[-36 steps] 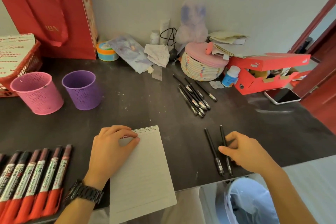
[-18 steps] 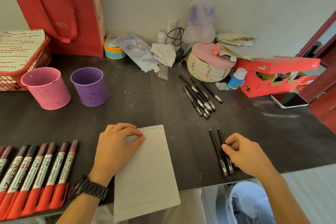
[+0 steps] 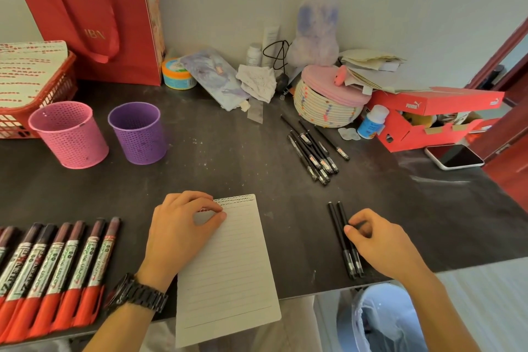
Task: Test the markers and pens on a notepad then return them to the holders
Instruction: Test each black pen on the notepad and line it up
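A lined notepad (image 3: 228, 266) lies at the desk's front edge, with scribbles along its top. My left hand (image 3: 177, 231) rests on its upper left corner, fingers bent and pressing the page. Two black pens (image 3: 335, 223) lie side by side to the right. My right hand (image 3: 380, 243) pinches the right one between thumb and curled fingers. Several more black pens (image 3: 311, 148) lie further back. A row of red-capped markers (image 3: 57, 271) lies at the front left. The pink holder (image 3: 70, 137) and the purple holder (image 3: 138, 134) stand at the back left.
A red basket (image 3: 57, 86) and red bag (image 3: 94, 17) stand at the back left. A woven basket (image 3: 325, 106), red shoe box (image 3: 434, 114), small bottle (image 3: 371, 123) and phone (image 3: 454, 156) crowd the back right. A lined bin (image 3: 380, 320) stands below the desk edge.
The two front pens, spread apart a second ago, now lie close and parallel. My right hand has closed its fingers on the right pen. My left hand stays on the notepad.
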Motion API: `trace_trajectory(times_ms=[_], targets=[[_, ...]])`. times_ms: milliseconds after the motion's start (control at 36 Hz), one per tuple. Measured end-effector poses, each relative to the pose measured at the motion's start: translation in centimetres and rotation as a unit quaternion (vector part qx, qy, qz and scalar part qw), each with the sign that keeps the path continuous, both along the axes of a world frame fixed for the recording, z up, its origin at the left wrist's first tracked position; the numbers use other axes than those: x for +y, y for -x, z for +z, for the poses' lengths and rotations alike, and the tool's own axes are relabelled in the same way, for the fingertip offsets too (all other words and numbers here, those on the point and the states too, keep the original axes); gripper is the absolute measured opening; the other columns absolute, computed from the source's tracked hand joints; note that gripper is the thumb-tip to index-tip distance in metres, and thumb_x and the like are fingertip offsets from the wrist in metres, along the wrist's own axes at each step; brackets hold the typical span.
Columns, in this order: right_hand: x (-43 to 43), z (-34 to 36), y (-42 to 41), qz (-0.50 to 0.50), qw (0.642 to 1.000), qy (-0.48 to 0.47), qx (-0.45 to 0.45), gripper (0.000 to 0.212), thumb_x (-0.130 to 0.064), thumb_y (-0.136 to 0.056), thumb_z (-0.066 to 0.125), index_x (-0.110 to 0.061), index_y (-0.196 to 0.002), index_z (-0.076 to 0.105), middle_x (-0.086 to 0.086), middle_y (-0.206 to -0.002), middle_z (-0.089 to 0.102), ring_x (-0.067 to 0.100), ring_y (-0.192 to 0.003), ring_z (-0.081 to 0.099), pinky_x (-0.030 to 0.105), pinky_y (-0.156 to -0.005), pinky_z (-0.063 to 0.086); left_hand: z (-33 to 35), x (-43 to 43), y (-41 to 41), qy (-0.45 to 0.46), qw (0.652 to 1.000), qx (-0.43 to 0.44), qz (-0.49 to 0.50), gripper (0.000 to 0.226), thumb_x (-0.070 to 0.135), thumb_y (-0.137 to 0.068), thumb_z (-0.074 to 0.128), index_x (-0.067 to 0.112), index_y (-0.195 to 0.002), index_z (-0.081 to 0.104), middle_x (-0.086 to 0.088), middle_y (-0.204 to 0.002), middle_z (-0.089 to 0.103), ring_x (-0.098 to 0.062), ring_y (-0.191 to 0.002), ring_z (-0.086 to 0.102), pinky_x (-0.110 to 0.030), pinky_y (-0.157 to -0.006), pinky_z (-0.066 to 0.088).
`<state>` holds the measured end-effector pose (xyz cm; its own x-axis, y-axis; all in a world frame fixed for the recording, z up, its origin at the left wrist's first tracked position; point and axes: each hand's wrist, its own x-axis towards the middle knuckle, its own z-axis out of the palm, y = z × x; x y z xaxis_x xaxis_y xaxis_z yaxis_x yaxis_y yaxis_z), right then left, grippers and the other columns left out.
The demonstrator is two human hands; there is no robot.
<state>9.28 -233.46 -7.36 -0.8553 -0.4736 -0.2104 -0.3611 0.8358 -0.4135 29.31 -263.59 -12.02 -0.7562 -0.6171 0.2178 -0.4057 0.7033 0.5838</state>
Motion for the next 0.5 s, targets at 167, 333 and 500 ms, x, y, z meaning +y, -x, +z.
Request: trace_trajectory(times_ms=[167,333,500], targets=[[0.03,-0.33,0.12,0.004,1.000,0.005,0.009,0.011,-0.041,-0.096,0.062,-0.039,-0.093,0.052,-0.012,-0.072,0.066,0.005,-0.067,0.064,0.015,-0.058,0.040,-0.20,-0.08,0.07,0.002,1.000,-0.007,-0.003,0.013,0.060,-0.084,0.062,0.049,-0.089,0.068,0.029,-0.109,0.058,0.000,-0.106,0.042,-0.033,-0.094,0.040],[-0.05,-0.72,0.19,0.000,1.000,0.005,0.018,0.012,-0.043,-0.095,0.062,-0.039,-0.089,0.053,-0.013,-0.071,0.066,0.005,-0.065,0.064,0.018,-0.058,0.044,-0.42,-0.17,0.02,0.010,1.000,-0.004,-0.003,0.012,0.059,-0.084,0.062,0.049,-0.088,0.068,0.032,-0.108,0.056,0.001,-0.105,0.040,-0.030,-0.091,0.034],[-0.19,-0.50,0.50,-0.029,0.999,0.010,0.039,0.014,-0.050,-0.094,0.059,-0.038,-0.088,0.054,-0.013,-0.073,0.066,0.007,-0.066,0.064,0.022,-0.058,0.047,-0.42,-0.12,-0.07,0.022,1.000,-0.006,-0.001,0.012,0.059,-0.084,0.063,0.049,-0.088,0.069,0.033,-0.106,0.054,0.001,-0.104,0.041,-0.030,-0.091,0.037]])
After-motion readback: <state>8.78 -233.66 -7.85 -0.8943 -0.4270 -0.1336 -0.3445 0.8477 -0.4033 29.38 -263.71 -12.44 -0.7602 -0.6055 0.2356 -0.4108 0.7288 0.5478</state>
